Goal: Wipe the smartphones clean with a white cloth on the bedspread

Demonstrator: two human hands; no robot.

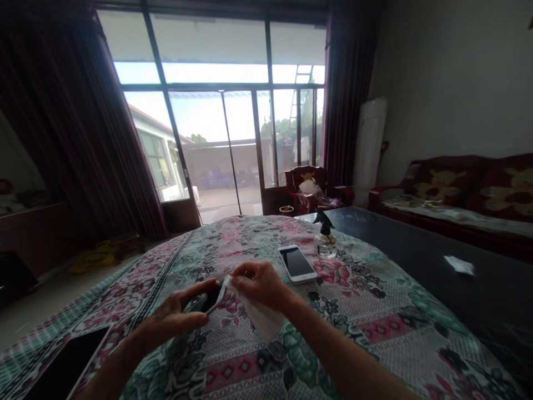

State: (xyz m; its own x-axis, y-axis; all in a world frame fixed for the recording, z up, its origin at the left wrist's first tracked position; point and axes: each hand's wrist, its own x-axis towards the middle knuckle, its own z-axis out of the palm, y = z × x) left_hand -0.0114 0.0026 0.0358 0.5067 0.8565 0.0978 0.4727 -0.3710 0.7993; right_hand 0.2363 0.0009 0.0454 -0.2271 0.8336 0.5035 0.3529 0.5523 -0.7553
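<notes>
Counter [350, 316], about the held phone [207, 300]: second phone [297, 263] at two o'clock, spray bottle [326, 245] just beyond, tablet [66, 364] at eight.

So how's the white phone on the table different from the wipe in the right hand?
The white phone lies flat on the flowered tablecloth, while the wipe is gripped by the right hand, its loose part hanging below. The phone has straight sides and looks stiff; the wipe looks limp and floppy. The phone has a dark screen inside its white border, but the wipe is pale all over. Both have white on them.
</notes>
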